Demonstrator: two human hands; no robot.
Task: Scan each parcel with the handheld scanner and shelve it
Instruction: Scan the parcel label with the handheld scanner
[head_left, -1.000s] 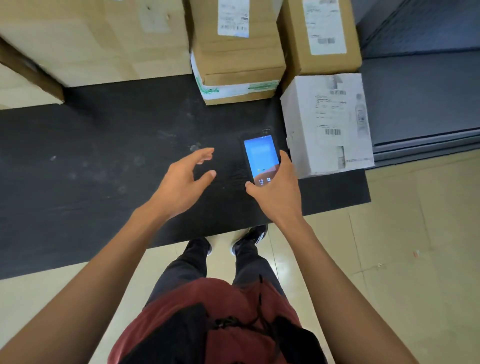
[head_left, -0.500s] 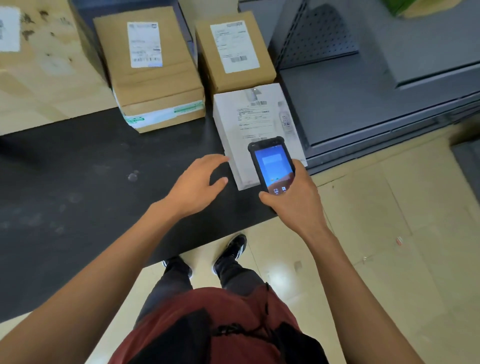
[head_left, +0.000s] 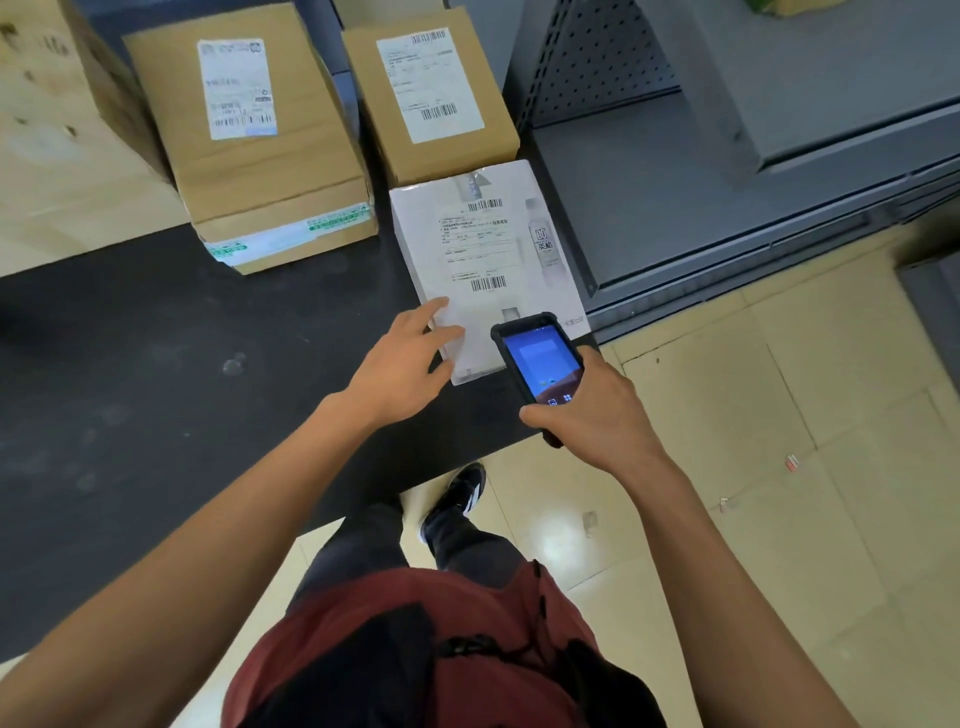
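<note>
R hand (head_left: 597, 415) grips the scanner (head_left: 540, 364) screen-up just over the white parcel's (head_left: 493, 249) near edge, prob. to aim at its barcode, while L hand (head_left: 400, 369), fingers relaxed, rests on its near-left corner, prob. steadying it on the worktop (head_left: 156, 389).

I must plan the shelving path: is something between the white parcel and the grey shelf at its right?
Nothing visible: the white parcel lies at the table's right end, directly beside the grey shelf, whose visible surface there is bare.
</note>
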